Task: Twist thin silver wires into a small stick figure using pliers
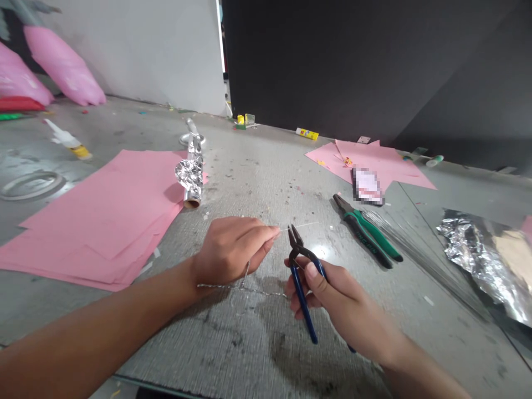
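Observation:
My left hand (235,246) pinches a thin wire (308,224) between thumb and fingertips, and the wire's free end sticks out to the right. My right hand (328,291) holds blue-handled pliers (302,299), their jaws parted and pointing up at the wire, close to my left fingertips. Whether the jaws touch the wire is too fine to tell. A twisted wire strand (261,290) hangs below my left hand and runs across to my right fingers.
Pink sheets (103,216) and a foil roll (194,172) lie left. Green-handled pliers (368,230), loose wires (432,266), crumpled foil (482,244) and a phone-like object (368,185) lie right. Behind them are more pink paper (399,169) and a dark panel (332,66).

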A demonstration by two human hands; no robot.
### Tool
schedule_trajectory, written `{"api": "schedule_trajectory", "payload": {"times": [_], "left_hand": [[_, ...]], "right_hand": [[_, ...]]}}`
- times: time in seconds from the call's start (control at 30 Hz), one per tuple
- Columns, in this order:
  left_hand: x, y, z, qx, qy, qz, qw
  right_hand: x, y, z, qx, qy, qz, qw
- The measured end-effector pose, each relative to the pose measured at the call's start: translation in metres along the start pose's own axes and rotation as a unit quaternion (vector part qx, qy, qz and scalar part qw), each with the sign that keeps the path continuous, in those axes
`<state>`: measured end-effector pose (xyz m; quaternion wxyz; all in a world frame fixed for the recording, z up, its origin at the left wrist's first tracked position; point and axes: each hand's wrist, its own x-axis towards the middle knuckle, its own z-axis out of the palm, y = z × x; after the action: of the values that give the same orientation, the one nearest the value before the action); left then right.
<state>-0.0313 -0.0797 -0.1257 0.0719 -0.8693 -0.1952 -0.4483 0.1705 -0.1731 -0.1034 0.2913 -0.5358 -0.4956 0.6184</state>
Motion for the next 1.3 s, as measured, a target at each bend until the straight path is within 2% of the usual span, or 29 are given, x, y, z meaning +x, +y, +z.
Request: {"api": "schedule_trajectory", "payload": {"times": [0.43, 0.67, 1.0, 1.3], "left_hand": [[-0.0018, -0.0046, -0.0027, 0.022, -0.014, 0.047, 0.999], [0.0008, -0.0041, -0.0031, 0.038, -0.023, 0.046, 0.998], [-0.0015, -0.0053, -0.0022, 0.044, -0.033, 0.049, 0.997], [0.0022, -0.0037, -0.0044, 0.057, -0.046, 0.056, 0.996]], "right_hand": [[0.0004, 0.0026, -0.0009, 0.060, -0.015, 0.006, 0.998], [0.0007, 0.0060, -0.0012, 0.063, -0.017, 0.008, 0.998], [0.0009, 0.0047, -0.0010, 0.023, 0.002, 0.028, 0.999], [-0.0002, -0.0001, -0.0023, -0.060, 0.021, 0.035, 0.997]]}}
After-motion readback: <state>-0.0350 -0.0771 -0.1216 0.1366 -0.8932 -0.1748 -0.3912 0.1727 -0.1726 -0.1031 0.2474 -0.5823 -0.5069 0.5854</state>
